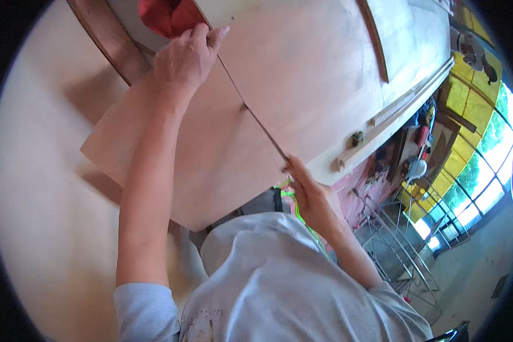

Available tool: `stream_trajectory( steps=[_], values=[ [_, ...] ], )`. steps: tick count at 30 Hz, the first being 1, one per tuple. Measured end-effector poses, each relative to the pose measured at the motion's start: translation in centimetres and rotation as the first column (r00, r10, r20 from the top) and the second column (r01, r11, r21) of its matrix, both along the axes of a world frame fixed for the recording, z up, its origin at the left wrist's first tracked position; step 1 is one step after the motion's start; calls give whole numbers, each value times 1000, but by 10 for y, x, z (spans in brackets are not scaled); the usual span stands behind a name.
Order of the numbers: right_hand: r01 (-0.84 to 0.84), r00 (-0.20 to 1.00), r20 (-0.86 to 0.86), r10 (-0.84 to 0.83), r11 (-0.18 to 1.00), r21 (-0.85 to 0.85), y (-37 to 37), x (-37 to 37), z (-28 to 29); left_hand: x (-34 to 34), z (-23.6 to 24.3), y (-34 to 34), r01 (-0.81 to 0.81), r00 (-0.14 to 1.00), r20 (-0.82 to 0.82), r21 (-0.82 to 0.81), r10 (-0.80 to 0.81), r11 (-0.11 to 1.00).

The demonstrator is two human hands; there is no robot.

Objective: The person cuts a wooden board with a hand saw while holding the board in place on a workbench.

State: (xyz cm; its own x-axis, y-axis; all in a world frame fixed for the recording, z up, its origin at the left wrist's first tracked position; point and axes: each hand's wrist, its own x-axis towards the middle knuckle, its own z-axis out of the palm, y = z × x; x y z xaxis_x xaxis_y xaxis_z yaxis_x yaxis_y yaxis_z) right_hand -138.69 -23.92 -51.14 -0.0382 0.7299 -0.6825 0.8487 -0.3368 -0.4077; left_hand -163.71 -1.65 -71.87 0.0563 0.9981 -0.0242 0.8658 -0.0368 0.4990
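- My left hand [185, 57] presses the far end of a thin strip [256, 122], fingers together, beside a red cloth [168, 16].
- My right hand [310, 196] pinches its near end.
- The strip runs diagonally across the plywood sheet [313, 74].

A broad pale work surface [34, 188] fills the nine o'clock side; a dark wooden strip [111, 43] crosses at eleven o'clock; long light wooden battens [393, 117] run from three o'clock up toward one o'clock; beside them sits a small dark object [357, 138], too small to identify; at four o'clock stands a grey metal frame [399, 239] on a grey concrete floor [484, 268]; yellow-framed windows [479, 154] curve along three o'clock, bright daylight and green foliage showing through the panes; cluttered tools [416, 165] sit below them, indistinct.
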Motion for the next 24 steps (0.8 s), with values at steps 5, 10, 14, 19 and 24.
stream_trajectory(
  steps=[5,10,14,19,24],
  values=[
    [-42,998,56,38,997,57,67,-28,-55,22,15,3,-1,1000,-5,16,1,1000],
    [-57,998,-1,57,995,82,21,-11,-29,-3,4,-3,24,999,-33,-83,-27,996],
    [24,998,61,-15,989,-149,10,-12,1,-3,11,5,13,998,-54,-96,-18,995],
    [-113,991,85,108,992,62,69,-28,-79,11,3,5,28,999,-29,-41,-29,999],
    [0,998,-56,11,981,197,-17,11,-9,4,8,-5,7,1000,-22,57,-5,998]
  ],
)
